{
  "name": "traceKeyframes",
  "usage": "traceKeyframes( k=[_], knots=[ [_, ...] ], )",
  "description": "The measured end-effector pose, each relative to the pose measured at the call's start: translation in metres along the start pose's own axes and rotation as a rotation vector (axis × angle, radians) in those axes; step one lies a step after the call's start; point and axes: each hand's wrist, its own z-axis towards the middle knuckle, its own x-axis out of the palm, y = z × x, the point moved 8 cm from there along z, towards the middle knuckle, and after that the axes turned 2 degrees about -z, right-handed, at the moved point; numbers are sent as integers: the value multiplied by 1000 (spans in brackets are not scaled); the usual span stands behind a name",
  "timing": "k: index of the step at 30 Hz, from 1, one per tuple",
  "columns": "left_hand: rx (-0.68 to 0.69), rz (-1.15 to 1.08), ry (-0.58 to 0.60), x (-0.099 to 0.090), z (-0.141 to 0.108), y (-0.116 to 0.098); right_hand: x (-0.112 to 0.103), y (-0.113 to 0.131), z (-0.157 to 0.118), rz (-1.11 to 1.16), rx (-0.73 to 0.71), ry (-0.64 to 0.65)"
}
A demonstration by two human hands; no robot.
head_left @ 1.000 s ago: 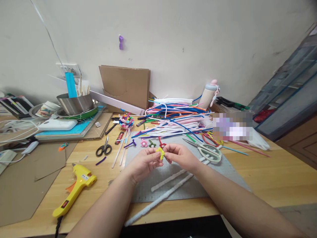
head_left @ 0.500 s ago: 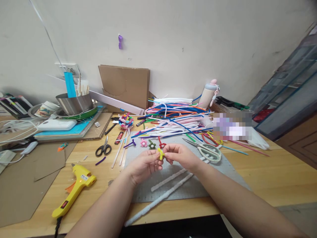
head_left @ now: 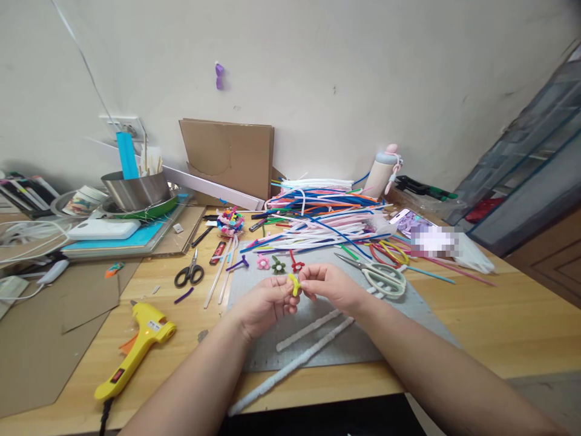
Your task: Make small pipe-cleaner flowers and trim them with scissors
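Between both hands is a small bent piece of yellow pipe cleaner, held over the grey cutting mat. My left hand pinches it from the left. The fingertips of my right hand close on its right side. Just beyond the hands lie a pink flower, a green flower and a red flower, all of pipe cleaner. A twisted purple pipe cleaner rests to their left. Two fuzzy white strips lie slanted beneath my forearms.
Pale-handled scissors lie right of my hands, black scissors to the left. A yellow hot glue gun sits at front left. A heap of coloured pipe cleaners stretches along the back, beside a bottle and a cardboard sheet.
The yellow pipe cleaner has turned slightly and its ends look folded closer together. Both hands stay in almost the same place.
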Motion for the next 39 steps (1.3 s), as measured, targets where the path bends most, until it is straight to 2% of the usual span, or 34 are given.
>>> traceKeyframes(
  k=[7,20,31,35,37,39],
  knots=[
    [6,1,-10,-3,0,-1,-1,-1,3,-31,-41,-18],
    [11,15,-23,-1,-1,-4,-1,8,-2,-146,-155,35],
    [18,-10,-101,-8,1,-8,-18,14,-1,-509,-142,-32],
    [20,-51,-130,-10,0,-9,-37,19,-3,-717,-79,-22],
    [37,-75,-144,-11,0,-11,-59,22,-7,-842,-30,-71],
    [51,-94,-168,-13,-1,-13,-92,23,-17,-974,43,-181]
  ],
)
